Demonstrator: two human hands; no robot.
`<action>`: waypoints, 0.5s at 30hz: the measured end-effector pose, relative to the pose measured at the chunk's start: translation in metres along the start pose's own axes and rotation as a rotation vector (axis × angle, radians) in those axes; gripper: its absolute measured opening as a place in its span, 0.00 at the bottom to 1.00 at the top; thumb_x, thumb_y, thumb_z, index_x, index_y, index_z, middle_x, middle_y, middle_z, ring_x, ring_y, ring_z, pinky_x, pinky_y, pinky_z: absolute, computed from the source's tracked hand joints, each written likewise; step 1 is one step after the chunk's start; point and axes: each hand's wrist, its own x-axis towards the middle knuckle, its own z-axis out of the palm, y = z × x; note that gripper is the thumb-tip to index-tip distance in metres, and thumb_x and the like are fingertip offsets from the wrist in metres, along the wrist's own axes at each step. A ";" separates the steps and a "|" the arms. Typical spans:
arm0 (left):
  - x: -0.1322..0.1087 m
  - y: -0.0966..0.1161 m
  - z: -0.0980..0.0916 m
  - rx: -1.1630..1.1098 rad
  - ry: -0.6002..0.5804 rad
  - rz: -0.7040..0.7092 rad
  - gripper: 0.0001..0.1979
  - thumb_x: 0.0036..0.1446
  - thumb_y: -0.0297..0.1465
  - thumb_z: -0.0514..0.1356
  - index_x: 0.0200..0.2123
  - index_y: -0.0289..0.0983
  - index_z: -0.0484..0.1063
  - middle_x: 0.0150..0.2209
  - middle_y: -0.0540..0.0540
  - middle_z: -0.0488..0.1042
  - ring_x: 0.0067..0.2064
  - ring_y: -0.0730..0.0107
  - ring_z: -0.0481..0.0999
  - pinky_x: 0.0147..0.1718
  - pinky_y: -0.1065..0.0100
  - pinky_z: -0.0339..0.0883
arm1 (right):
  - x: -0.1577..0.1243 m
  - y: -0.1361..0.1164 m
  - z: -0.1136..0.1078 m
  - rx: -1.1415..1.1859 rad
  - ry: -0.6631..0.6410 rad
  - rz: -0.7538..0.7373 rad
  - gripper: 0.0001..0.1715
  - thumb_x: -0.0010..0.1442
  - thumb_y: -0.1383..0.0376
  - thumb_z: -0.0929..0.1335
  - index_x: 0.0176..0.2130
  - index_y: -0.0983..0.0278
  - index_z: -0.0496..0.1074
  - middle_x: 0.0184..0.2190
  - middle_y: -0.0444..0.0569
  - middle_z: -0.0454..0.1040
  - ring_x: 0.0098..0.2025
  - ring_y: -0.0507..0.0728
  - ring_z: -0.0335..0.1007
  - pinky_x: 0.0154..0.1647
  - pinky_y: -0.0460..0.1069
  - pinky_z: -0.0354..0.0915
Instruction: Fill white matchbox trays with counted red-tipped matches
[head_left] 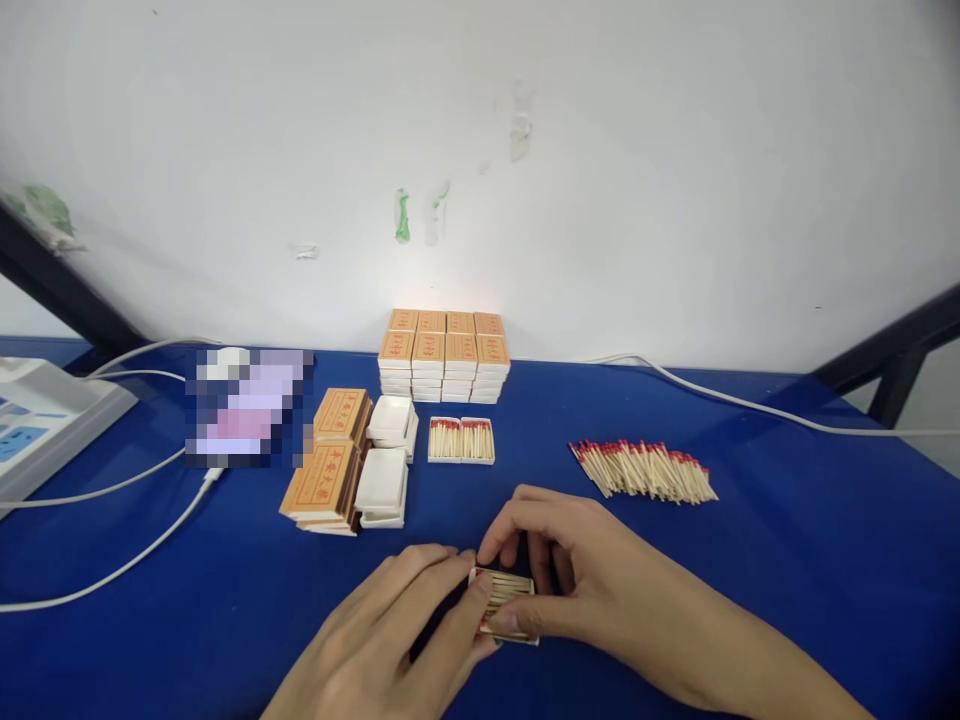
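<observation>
A white matchbox inner tray [531, 640] filled with matches [510, 588] sits between my two hands, low in the middle of the view. My left hand [386, 635] closes on the tray's left side, with a fingertip over the red match heads. From the right, my right hand [600, 575] curls round the same tray, its thumb lying on the matches near the close edge and its index finger reaching the far left corner. Parts of the tray are hidden beneath my fingers. A loose pile of red-tipped matches [645, 472] lies beyond my right hand.
Two filled trays [461, 461] lie ahead on the blue table [787, 520]. White trays [381, 482] and orange matchbox sleeves [322, 482] are stacked to the left. Several closed matchboxes [444, 352] stand by the wall. White cables [135, 574] cross the left side.
</observation>
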 end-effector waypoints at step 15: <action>-0.006 -0.001 -0.006 -0.066 -0.043 -0.103 0.24 0.82 0.23 0.52 0.76 0.29 0.67 0.65 0.38 0.83 0.65 0.62 0.85 0.65 0.67 0.79 | -0.007 0.002 -0.020 0.019 -0.049 0.020 0.24 0.76 0.42 0.73 0.60 0.54 0.80 0.39 0.44 0.82 0.38 0.56 0.78 0.38 0.49 0.71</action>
